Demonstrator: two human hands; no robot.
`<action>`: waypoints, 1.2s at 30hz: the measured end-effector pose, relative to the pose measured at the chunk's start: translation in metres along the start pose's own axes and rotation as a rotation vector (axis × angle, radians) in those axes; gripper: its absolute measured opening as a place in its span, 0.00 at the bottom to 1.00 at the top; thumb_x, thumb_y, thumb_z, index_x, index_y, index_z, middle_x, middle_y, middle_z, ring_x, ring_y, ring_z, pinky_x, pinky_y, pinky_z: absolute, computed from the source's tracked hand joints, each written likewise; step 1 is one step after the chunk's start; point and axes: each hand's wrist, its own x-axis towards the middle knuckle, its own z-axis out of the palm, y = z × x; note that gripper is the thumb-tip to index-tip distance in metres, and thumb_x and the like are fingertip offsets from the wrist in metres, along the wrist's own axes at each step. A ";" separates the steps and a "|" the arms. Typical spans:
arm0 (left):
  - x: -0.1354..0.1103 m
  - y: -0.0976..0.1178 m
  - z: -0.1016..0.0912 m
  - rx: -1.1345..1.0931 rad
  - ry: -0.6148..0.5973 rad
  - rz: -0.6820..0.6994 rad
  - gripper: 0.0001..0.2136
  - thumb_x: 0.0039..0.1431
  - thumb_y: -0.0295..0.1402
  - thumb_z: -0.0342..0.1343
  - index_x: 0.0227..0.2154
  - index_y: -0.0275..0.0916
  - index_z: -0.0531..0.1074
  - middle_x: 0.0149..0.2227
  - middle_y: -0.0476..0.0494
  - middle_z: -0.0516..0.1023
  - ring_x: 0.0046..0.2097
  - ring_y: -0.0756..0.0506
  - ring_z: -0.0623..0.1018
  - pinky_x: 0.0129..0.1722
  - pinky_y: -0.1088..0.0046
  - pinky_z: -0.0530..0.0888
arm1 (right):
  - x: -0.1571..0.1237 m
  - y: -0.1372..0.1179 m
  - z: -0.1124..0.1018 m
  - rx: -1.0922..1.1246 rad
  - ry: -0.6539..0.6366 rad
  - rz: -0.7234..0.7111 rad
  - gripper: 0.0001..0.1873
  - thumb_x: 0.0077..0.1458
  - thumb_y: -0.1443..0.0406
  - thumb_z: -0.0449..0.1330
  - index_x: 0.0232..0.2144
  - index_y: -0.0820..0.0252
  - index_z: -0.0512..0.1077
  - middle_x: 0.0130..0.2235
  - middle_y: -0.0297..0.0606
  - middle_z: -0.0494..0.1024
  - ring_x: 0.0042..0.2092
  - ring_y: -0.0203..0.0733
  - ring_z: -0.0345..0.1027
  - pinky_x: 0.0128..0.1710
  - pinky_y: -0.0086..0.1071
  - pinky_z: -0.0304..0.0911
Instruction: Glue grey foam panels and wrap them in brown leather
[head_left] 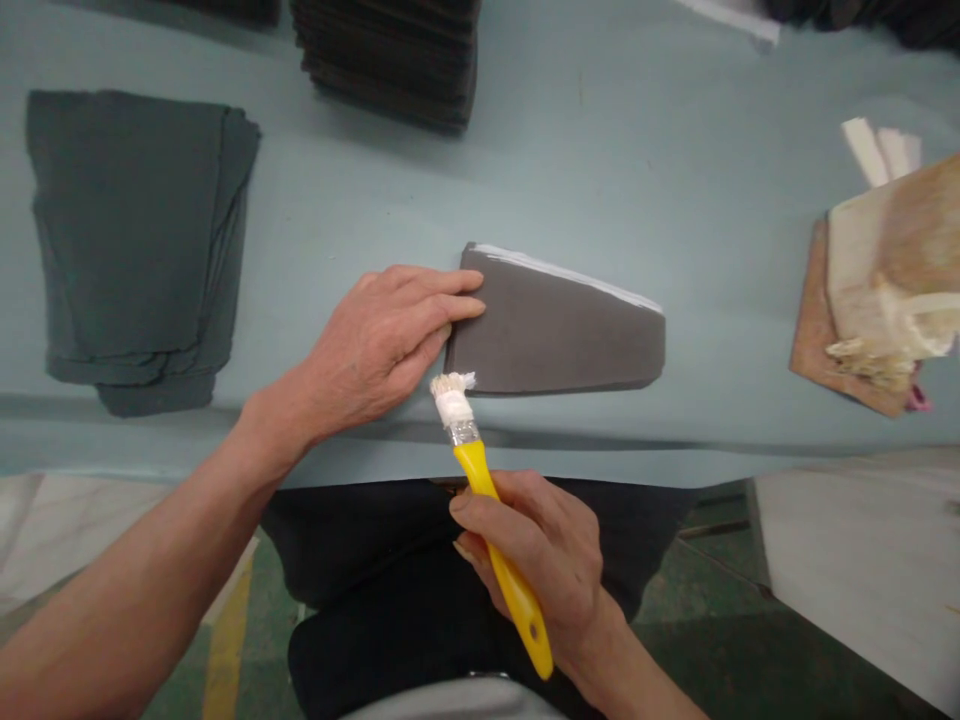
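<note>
The yellow brush (472, 462) is in the right hand (551, 545), in front of the near left corner of a gray piece (559, 335). The right hand is closed around the handle, with the thumb on top, and the brush leans so its hairs point up and away. Thick white stuff sticks to the hairs.

The left hand (397, 335) lies palm down at the left end of the gray piece. Its fingers are a bit apart, and two fingertips rest on top. The gray piece lies on the blue-green surface (697, 200), with a white stripe (570, 277) along its far edge.

Some right fingers hide behind the handle. I can't tell if the hairs touch the gray piece. A dark stack (390, 60) is cut off at the top.

At the right edge, a tan, stained thing (862, 250) looks like a container. It is cut off too, and I can't tell what is inside.
</note>
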 end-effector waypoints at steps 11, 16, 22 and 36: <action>-0.001 -0.002 0.001 -0.015 0.003 0.011 0.17 0.78 0.34 0.44 0.59 0.48 0.74 0.69 0.45 0.75 0.67 0.38 0.76 0.64 0.49 0.73 | -0.002 0.002 -0.001 0.034 0.016 0.012 0.06 0.69 0.68 0.61 0.47 0.56 0.74 0.34 0.33 0.81 0.32 0.35 0.77 0.32 0.26 0.72; -0.001 -0.001 0.001 -0.023 -0.004 -0.003 0.18 0.77 0.34 0.45 0.61 0.53 0.73 0.69 0.47 0.74 0.67 0.38 0.76 0.65 0.48 0.73 | -0.005 0.004 -0.005 0.009 0.015 0.007 0.05 0.71 0.68 0.59 0.47 0.59 0.74 0.34 0.37 0.81 0.33 0.36 0.78 0.33 0.26 0.73; 0.000 0.000 -0.001 -0.013 -0.007 -0.002 0.18 0.77 0.34 0.45 0.61 0.52 0.73 0.69 0.47 0.75 0.67 0.37 0.76 0.65 0.48 0.73 | -0.006 0.004 -0.014 -0.032 0.020 0.026 0.05 0.71 0.68 0.58 0.47 0.58 0.74 0.35 0.37 0.82 0.33 0.36 0.79 0.35 0.26 0.75; -0.001 -0.003 0.000 0.024 -0.018 -0.023 0.16 0.78 0.37 0.44 0.60 0.45 0.73 0.69 0.50 0.74 0.66 0.40 0.76 0.68 0.53 0.72 | -0.011 0.012 -0.030 -0.035 0.050 0.082 0.06 0.72 0.69 0.57 0.47 0.60 0.74 0.37 0.40 0.83 0.36 0.37 0.79 0.37 0.28 0.75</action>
